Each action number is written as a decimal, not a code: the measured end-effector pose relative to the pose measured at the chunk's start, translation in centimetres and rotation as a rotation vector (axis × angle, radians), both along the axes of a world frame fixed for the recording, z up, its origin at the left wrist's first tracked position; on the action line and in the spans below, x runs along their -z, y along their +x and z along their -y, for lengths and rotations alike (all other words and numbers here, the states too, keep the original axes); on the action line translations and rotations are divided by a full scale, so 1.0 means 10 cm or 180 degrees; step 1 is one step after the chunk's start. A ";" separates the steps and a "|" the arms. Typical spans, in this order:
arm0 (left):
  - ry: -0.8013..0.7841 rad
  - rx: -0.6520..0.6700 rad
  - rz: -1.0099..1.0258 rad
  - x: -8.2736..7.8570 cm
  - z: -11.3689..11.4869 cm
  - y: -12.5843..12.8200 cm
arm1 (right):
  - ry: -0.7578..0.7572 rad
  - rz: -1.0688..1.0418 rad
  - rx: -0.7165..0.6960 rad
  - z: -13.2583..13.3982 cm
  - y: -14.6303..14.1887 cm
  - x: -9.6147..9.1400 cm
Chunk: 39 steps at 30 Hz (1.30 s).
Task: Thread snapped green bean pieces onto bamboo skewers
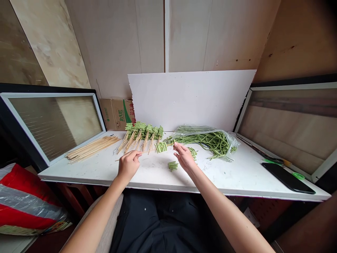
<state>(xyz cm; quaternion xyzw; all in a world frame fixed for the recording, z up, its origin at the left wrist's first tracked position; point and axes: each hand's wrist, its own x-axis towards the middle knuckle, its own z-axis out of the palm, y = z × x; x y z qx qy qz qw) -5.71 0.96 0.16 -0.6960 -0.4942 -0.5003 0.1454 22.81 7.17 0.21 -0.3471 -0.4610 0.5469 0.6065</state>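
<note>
My left hand (129, 161) is closed on the plain end of a bamboo skewer (146, 151), holding it roughly level above the table. A row of short green bean pieces (161, 147) is threaded side by side along it. At the skewer's pointed end, my right hand (184, 154) pinches a small green bean piece, mostly hidden by the fingers. Just below lies a small pile of cut bean pieces (173, 166). Another pile (193, 153) is partly behind my right hand. Finished bean skewers (144, 131) are stacked beyond my left hand, their sticks pointing toward me.
Bare bamboo skewers (92, 147) lie on the left of the white table (147, 177). A clear plastic bag (207, 131) of long green beans sits behind my right hand. At the right are a black phone (288, 177) and scissors (271, 158). A cardboard box (116, 114) stands at the back.
</note>
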 end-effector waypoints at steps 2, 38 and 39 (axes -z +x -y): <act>0.0029 -0.0069 0.0027 -0.01 0.01 -0.01 | 0.0067 0.0050 0.0112 0.04 -0.07 0.02; -0.0070 -0.0234 -0.0002 0.05 -0.09 -0.11 | 0.1354 0.3993 0.0141 -0.24 0.37 0.27; -0.0071 -0.0227 -0.0018 0.06 -0.09 -0.12 | 0.1411 0.4215 0.0067 -0.26 0.38 0.31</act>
